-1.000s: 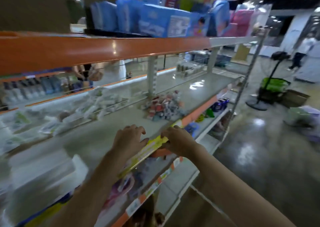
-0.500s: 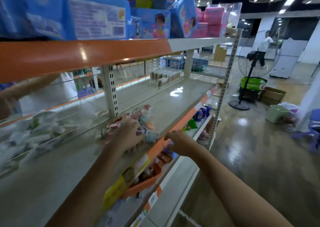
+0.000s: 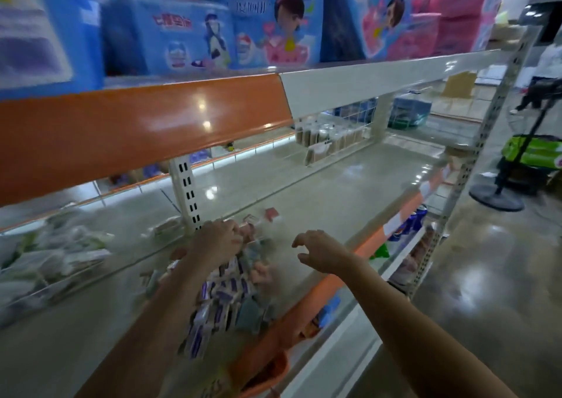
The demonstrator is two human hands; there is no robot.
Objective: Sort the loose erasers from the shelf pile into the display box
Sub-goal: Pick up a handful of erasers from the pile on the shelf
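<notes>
A loose pile of wrapped erasers [image 3: 228, 297], white-purple, pink and teal, lies on the grey shelf [image 3: 334, 190] near its front edge. My left hand [image 3: 217, 241] rests on the far top of the pile with its fingers bent down among pink erasers. Motion blur hides whether they grip any. My right hand [image 3: 322, 251] hovers just right of the pile, above the shelf edge, with fingers loosely curled and nothing in them. I cannot make out a display box in this view.
A slotted shelf upright [image 3: 188, 196] stands just behind the pile. A wire bin of white-green packets [image 3: 60, 254] is at left. Blue and pink packs [image 3: 267, 26] fill the upper shelf. An orange basket [image 3: 267, 373] and cans [image 3: 410, 221] sit on lower shelves. A fan stand [image 3: 498, 196] is on the floor at right.
The view has moved closer to the pile. My left hand stays on the erasers, while my right hand has risen from the shelf's front edge to hover beside the pile.
</notes>
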